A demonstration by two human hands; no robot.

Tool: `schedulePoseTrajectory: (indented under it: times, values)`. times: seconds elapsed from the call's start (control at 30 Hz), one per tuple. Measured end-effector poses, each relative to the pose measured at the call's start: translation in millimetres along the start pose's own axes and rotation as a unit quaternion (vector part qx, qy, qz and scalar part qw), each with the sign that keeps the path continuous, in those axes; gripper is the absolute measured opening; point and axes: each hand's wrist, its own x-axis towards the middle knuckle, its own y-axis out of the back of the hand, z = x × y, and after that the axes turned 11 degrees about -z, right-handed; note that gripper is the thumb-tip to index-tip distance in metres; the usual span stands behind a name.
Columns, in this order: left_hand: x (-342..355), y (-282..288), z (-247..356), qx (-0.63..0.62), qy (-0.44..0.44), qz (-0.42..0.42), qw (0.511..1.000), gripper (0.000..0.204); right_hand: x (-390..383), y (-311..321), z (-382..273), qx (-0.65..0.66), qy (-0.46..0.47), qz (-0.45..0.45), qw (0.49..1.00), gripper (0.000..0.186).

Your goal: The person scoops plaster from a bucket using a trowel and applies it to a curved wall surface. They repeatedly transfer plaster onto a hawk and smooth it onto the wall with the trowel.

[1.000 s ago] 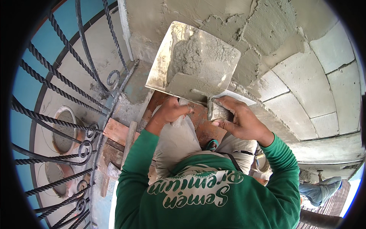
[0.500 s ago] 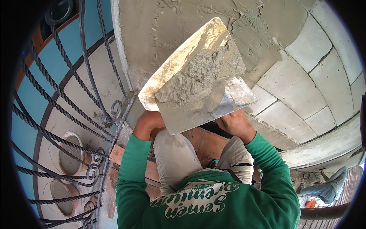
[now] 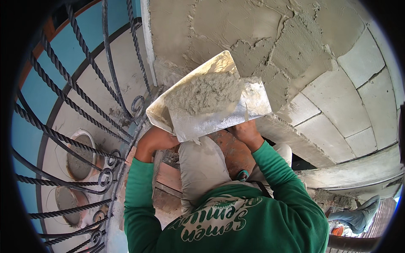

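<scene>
My left hand (image 3: pixel 157 139) is closed under the near left edge of a pale, mortar-stained plasterer's hawk (image 3: pixel 158 117), its fingers mostly hidden. A heap of wet grey mortar (image 3: pixel 202 93) sits on it. Closed beneath a rectangular metal plastering trowel (image 3: pixel 256 101), my right hand (image 3: pixel 246 132) grips its handle, which the blade largely covers. The blade lies tilted against the near side of the hawk, its left part beside the mortar and its right part sticking out past it. Both tools are held above my knees.
Beyond the tools stands a wall with wet plaster (image 3: pixel 236 25); bare grey blocks (image 3: pixel 333 99) show to the right. A twisted iron railing (image 3: pixel 80 90) runs along the left. Behind it are two buckets (image 3: pixel 84 135) holding grey material. Another person's jeans-clad leg (image 3: pixel 356 218) shows lower right.
Both hands have drawn the hawk and trowel closer to my body and a little left. The trowel blade has shifted against the mortar, and more of its bare metal shows.
</scene>
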Motion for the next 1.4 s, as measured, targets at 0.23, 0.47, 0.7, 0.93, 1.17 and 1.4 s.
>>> schedulePoseTrajectory:
  times: [0.23,0.47,0.7,0.93,1.17,1.4]
  values:
    - [-82,-26,-82,-0.087,0.028,0.019,0.996,0.060,24,-33,-1,0.003,-0.059,0.098,0.993,0.044]
    - [-187,-123,-123,-0.408,0.104,0.171,0.891,0.055,20,-95,-1,-0.020,-0.139,0.051,0.989,0.035]
    - [-232,-193,-123,-0.521,0.164,0.175,0.819,0.057,69,-137,-25,0.014,-0.271,-0.136,0.953,0.044]
    - [-239,-192,-108,-0.658,0.155,0.210,0.706,0.050,141,-127,-21,0.024,-0.209,-0.109,0.972,0.062]
    - [-231,-185,-97,-0.626,0.168,0.197,0.736,0.048,166,-89,-2,0.048,-0.190,-0.103,0.975,0.059]
    - [-195,-169,-63,-0.625,0.145,0.235,0.730,0.034,205,-21,16,0.073,-0.199,-0.112,0.971,0.071]
